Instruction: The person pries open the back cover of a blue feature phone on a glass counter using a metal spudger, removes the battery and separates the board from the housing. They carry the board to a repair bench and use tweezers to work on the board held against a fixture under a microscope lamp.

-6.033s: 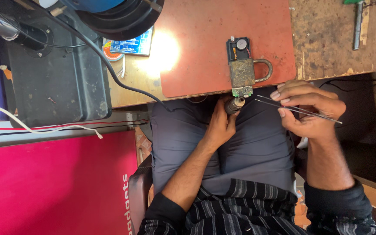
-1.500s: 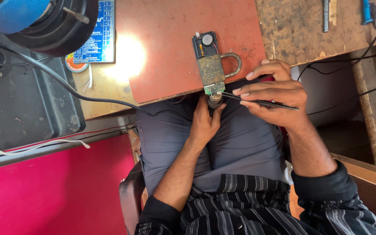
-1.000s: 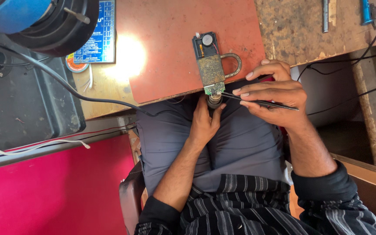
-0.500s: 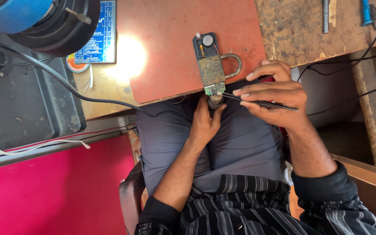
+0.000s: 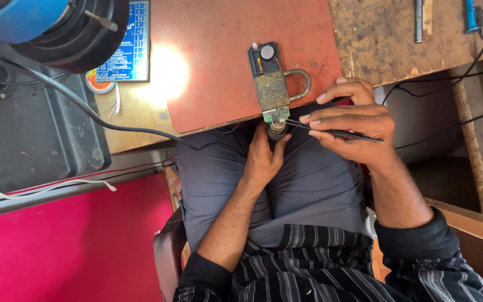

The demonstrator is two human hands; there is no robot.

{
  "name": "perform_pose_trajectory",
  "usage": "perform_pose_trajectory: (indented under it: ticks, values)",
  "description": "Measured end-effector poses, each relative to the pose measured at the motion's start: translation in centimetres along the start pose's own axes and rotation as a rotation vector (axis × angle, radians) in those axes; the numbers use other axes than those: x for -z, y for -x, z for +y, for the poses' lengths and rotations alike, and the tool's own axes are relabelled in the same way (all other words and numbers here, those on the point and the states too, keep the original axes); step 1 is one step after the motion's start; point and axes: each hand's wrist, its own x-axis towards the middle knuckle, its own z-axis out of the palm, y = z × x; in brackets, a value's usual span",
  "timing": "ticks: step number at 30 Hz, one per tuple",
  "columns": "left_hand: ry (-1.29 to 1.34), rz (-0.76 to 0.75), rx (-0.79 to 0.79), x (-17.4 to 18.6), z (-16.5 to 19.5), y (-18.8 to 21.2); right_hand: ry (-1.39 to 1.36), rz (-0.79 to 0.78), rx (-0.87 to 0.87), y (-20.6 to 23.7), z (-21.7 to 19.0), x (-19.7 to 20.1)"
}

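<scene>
A small brown circuit board [image 5: 271, 91] with a green lower edge sits in a black holder [image 5: 264, 54] with a metal loop [image 5: 304, 84], at the near edge of a red mat [image 5: 225, 56]. My left hand [image 5: 264, 159] grips a dark cylindrical tool [image 5: 276, 131], its tip pointing up at the board's lower edge. My right hand [image 5: 353, 126] pinches thin black tweezers [image 5: 336, 132]; their tip touches the board's lower right corner.
A black cable [image 5: 102, 120] runs from a blue-and-black device [image 5: 57, 28] across the wooden bench. A black case [image 5: 29, 134] lies left, a blue printed card [image 5: 127, 50] beside the mat. Metal tools [image 5: 418, 19] rest at the far right.
Six seconds ago the tweezers were off to the board's right; they are now at its lower edge. Over the last second and a half both hands stay nearly still.
</scene>
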Motion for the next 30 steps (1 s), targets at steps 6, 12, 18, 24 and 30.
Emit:
perform_pose_trajectory:
  ticks: [6, 12, 18, 24, 30]
  values:
    - [-0.015, -0.006, -0.042, -0.12, -0.13, -0.02, 0.0, -0.002, -0.003, -0.11, -0.09, 0.0]
    - [0.008, -0.017, 0.008, -0.01, 0.06, -0.05, 0.011, -0.003, -0.004, -0.16, -0.19, 0.06]
    - [0.007, -0.005, -0.023, -0.03, 0.16, -0.2, 0.007, -0.005, -0.011, -0.12, -0.26, 0.1]
    - [0.026, -0.019, 0.0, 0.12, 0.31, -0.18, 0.01, -0.008, -0.014, 0.03, -0.03, 0.03]
    - [0.014, -0.014, 0.005, 0.09, 0.24, -0.17, 0.006, -0.009, -0.005, 0.1, 0.08, 0.04]
